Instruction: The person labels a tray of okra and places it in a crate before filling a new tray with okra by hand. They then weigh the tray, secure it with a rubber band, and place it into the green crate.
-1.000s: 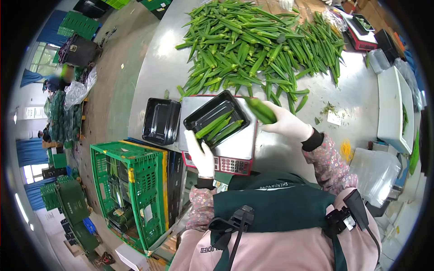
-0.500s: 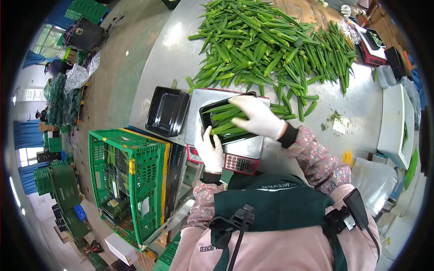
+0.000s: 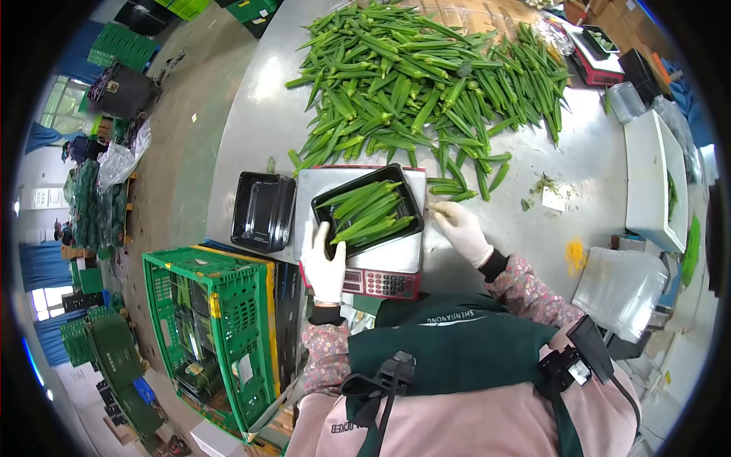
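Observation:
Several okra pods (image 3: 365,209) lie side by side in a black tray (image 3: 408,228), which rests tilted on the steel plate of a scale (image 3: 392,263). My left hand (image 3: 324,263), in a white glove, touches the tray's lower left corner with its fingers at the rim. My right hand (image 3: 462,232), also gloved, is right of the scale, apart from the tray, its thumb and fingers close together; whether anything small is between them is unclear. A few loose okra (image 3: 453,190) lie just above it. A large okra heap (image 3: 419,84) covers the far table.
Stacked black trays (image 3: 263,212) stand left of the scale on the metal table (image 3: 244,145). A green crate (image 3: 242,320) is at lower left. On the right are a white foam box (image 3: 647,175), plastic film (image 3: 620,293) and another scale (image 3: 598,72).
My right hand has left the tray and moved right and down, uncovering the okra. My left hand stays at the tray's corner. The whole view has shifted slightly.

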### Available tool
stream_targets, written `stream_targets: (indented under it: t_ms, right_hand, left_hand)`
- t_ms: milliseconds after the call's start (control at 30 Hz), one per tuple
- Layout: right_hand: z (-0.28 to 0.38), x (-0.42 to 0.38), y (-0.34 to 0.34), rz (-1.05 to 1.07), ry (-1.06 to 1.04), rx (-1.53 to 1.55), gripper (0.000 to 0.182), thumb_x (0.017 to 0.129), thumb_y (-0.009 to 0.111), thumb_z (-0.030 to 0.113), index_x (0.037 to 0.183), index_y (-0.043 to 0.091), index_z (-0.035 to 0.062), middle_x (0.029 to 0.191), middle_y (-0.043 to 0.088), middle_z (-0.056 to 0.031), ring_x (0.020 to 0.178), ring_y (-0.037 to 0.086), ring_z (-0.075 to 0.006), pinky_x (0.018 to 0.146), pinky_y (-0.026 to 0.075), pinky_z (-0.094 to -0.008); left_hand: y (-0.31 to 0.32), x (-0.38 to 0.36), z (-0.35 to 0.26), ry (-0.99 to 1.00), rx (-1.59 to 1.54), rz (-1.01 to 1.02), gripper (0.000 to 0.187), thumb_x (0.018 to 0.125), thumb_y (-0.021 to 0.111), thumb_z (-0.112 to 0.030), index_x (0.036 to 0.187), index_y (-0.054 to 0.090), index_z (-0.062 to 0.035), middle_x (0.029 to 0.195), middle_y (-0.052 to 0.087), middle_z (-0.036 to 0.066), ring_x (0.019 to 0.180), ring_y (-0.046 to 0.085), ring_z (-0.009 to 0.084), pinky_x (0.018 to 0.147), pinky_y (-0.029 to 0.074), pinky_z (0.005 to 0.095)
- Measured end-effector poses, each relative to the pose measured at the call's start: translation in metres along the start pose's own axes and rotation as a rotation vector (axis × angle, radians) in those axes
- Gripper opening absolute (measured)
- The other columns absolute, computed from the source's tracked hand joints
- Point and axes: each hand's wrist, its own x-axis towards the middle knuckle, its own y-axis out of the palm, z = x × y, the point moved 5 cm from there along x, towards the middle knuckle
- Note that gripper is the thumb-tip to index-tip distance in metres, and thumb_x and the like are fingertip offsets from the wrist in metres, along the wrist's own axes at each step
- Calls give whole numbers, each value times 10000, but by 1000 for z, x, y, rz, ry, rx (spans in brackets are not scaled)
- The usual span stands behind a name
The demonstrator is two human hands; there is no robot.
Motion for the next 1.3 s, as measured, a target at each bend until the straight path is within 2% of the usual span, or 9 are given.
stream_targets:
  t_ms: [233,667,867,1000,1067,1167,1233,1267,1300]
  right_hand:
    - [-39,-31,-24,-100,38,-177,210,871,643,68,1075,670,27,1045,673,-152,974,639,-331,870,515,-375]
    - [-68,35,-26,-109,-146,-824,457,770,570,9,1222,617,57,1355,517,-230,1221,518,-361,1003,420,-439]
    - [-87,11,-37,72,-81,-1069,184,814,577,76,981,655,87,920,612,-100,900,589,-275,782,453,-395]
    - [-83,-10,-81,-118,-57,-767,193,797,688,147,982,703,94,922,679,-99,875,650,-264,785,504,-387]
    - [-108,-25,-120,-219,324,-316,262,823,728,221,1040,717,75,902,719,-138,829,693,-299,766,546,-376]
    - [-164,-33,-224,-365,577,125,221,839,712,192,990,728,31,804,718,-85,724,669,-141,672,537,-305]
    - [-187,-34,-344,-458,187,-388,158,898,631,157,986,708,51,791,716,-91,717,653,-161,669,518,-308]
    - [-139,-41,-380,-776,366,161,160,921,629,189,986,704,64,881,726,-91,762,660,-169,714,524,-311]
    - [-139,-44,-424,-1003,193,364,203,945,621,226,997,701,47,1002,721,-118,768,659,-173,731,528,-314]
  left_hand:
    - [23,22,-41,167,260,45,676,931,585,-264,1492,334,17,1533,353,225,1425,313,389,1185,203,496]
    - [34,16,-31,179,285,12,615,901,651,-287,1421,460,-19,1465,460,178,1376,394,335,1166,224,528]
    - [10,-14,-30,95,228,-119,509,892,637,-157,1376,526,-44,1462,471,172,1384,382,365,1143,271,516]
    - [-8,-20,-25,111,162,-213,408,887,606,-35,1293,582,2,1387,522,211,1288,486,378,1101,359,469]
    - [-15,-22,-27,126,135,-254,395,895,592,-26,1290,587,5,1394,521,204,1294,484,371,1108,354,460]
    - [-20,-21,-29,103,134,-238,398,908,567,-14,1306,587,-12,1415,518,177,1324,468,340,1123,335,443]
    - [-19,-20,-29,128,150,-231,416,904,570,-10,1320,580,-17,1432,508,167,1331,462,329,1124,329,438]
    - [-19,-20,-30,128,151,-232,416,904,570,-10,1320,580,-17,1432,508,167,1331,462,329,1124,329,438]
    - [-17,-19,-31,131,155,-223,423,902,573,-8,1324,577,-20,1439,502,165,1331,461,329,1120,331,437]
